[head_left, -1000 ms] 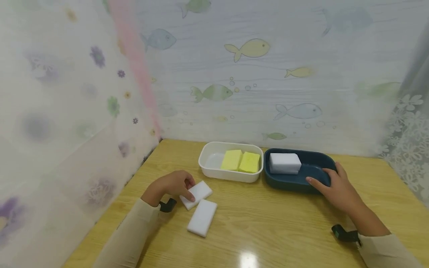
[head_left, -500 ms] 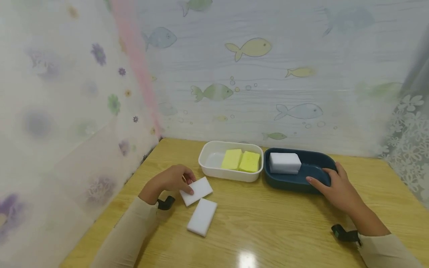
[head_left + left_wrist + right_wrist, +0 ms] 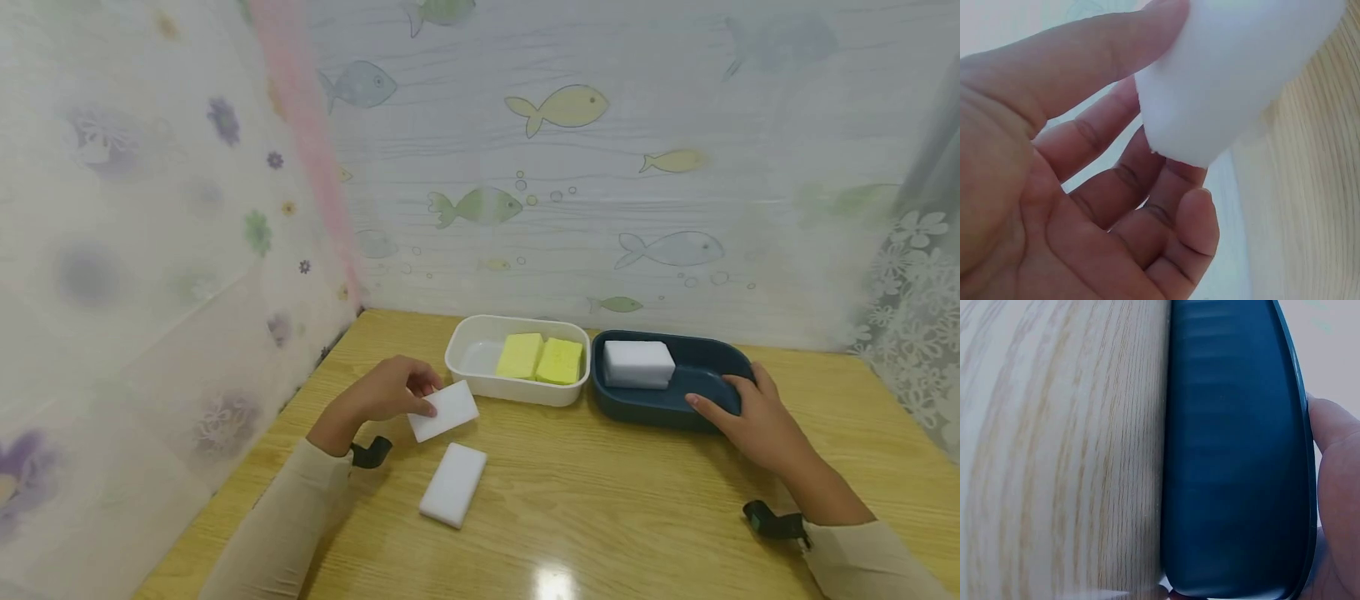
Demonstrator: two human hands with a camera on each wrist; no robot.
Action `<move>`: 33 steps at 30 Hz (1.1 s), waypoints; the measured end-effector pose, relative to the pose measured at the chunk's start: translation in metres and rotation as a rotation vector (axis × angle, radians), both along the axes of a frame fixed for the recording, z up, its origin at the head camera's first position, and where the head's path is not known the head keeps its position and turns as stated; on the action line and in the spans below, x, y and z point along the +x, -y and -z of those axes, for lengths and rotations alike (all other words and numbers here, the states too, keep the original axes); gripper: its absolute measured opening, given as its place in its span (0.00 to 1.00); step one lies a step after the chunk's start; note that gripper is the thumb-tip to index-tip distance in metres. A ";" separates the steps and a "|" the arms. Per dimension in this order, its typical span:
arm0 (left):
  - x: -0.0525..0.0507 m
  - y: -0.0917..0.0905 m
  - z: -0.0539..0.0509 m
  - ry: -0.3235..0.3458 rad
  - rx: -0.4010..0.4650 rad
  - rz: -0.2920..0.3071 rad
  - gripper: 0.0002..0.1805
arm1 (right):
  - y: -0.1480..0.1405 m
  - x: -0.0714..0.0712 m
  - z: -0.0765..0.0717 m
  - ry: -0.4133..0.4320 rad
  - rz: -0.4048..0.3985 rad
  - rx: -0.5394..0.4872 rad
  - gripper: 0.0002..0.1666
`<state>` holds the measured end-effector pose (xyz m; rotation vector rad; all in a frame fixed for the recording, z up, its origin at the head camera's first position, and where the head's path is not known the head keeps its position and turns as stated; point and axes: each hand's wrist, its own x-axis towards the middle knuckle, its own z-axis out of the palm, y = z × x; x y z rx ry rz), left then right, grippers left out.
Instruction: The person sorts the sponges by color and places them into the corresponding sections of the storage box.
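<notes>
My left hand (image 3: 384,390) pinches a white rectangular sponge (image 3: 450,411) between thumb and fingers, tilted above the table. In the left wrist view the thumb presses one face of that sponge (image 3: 1229,75), the fingers behind it. A second white sponge (image 3: 453,485) lies flat on the table just below. At the right, my right hand (image 3: 772,432) grips the right end of a dark blue container (image 3: 645,411), thumb over the rim. White sponge material (image 3: 639,364) sits at the container's left end. In the right wrist view the container's side wall (image 3: 1241,456) hides most fingers.
A white container (image 3: 510,390) stands against the blue one's left side, with a pale yellow sponge (image 3: 519,357) and a brighter yellow sponge (image 3: 559,362) in its right half. The wooden table (image 3: 615,517) meets fish-patterned sheeting (image 3: 750,300) behind and flowered sheeting on the left.
My left hand has lifted the pinched white sponge off the table and slightly away from me, apart from the other white sponge. My right hand has stayed on the blue container.
</notes>
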<state>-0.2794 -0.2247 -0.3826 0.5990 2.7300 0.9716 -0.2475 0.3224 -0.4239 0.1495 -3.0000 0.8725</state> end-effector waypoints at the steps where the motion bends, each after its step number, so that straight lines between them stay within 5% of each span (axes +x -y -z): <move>1: 0.000 0.000 -0.001 -0.001 0.002 -0.007 0.15 | 0.000 0.000 0.000 0.000 0.000 0.000 0.62; 17: -0.002 -0.010 0.001 -0.088 0.099 -0.029 0.15 | -0.001 -0.001 0.004 -0.017 0.013 0.022 0.62; 25: -0.001 -0.030 0.000 -0.121 0.085 0.004 0.12 | 0.001 -0.001 0.005 -0.013 0.019 0.045 0.64; 33: -0.010 -0.057 -0.012 -0.151 0.058 0.042 0.12 | 0.002 0.000 0.005 0.006 0.036 0.061 0.66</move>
